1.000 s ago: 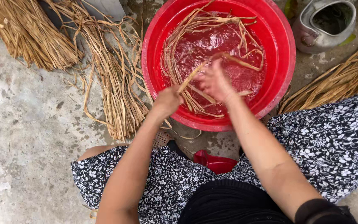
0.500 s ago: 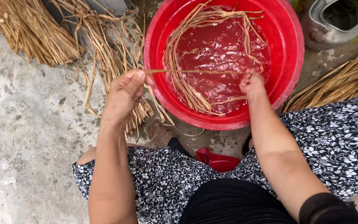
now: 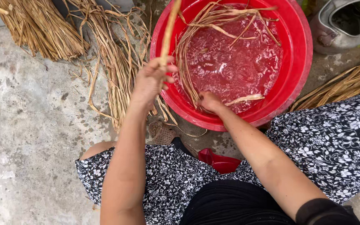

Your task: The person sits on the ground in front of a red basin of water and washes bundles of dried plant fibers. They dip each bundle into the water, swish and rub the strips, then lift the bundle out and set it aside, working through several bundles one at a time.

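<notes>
Soaking of straw strands looks partly done: a loose tangle of wet strands [image 3: 213, 37] lies in the water of the red basin [image 3: 303, 62], while dry bundles [image 3: 42, 29] and a loose spread of straw [image 3: 113, 71] lie on the concrete left of it, more straw [image 3: 346, 85] to the right. Left hand [image 3: 151, 81] is raised, forearm lifted toward the camera, fingers closed around one long strand [image 3: 169, 29] that runs up out of frame. Right hand [image 3: 208, 102] reaches into the basin's near edge, curled on submerged strands; its exact grip is hard to tell. A metal kettle [image 3: 346, 23] stands beyond.
</notes>
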Motion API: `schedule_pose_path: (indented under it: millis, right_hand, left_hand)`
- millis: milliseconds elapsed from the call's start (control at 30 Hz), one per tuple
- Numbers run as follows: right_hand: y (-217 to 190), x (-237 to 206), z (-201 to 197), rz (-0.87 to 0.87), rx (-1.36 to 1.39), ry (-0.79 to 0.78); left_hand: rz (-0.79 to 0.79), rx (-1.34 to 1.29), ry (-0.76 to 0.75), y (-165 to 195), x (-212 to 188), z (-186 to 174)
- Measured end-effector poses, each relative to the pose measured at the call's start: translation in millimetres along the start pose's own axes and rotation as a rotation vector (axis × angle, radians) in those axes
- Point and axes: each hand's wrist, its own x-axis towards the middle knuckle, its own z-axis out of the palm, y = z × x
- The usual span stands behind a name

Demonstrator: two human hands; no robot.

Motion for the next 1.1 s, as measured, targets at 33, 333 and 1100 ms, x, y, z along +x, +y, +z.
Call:
schedule_pose_path:
  millis: [33,333,1100]
  right_hand:
    - [5.9,0.3,-1.4,0.119,0.05,-0.072]
    - [44.8,2.7,-66.9,0.346,0.558,0.513]
    - [-23.1,-4.9,-1.2,0.088,0.832,0.175]
  left_hand:
    - [-0.039,0.04,0.005,-8.3,5.4,8.3]
    - [-0.13,-0.033,-0.028,-38.1,18.5,5.0]
    - [-0.202,1.135,-0.15,-94.7,8.1,77.0]
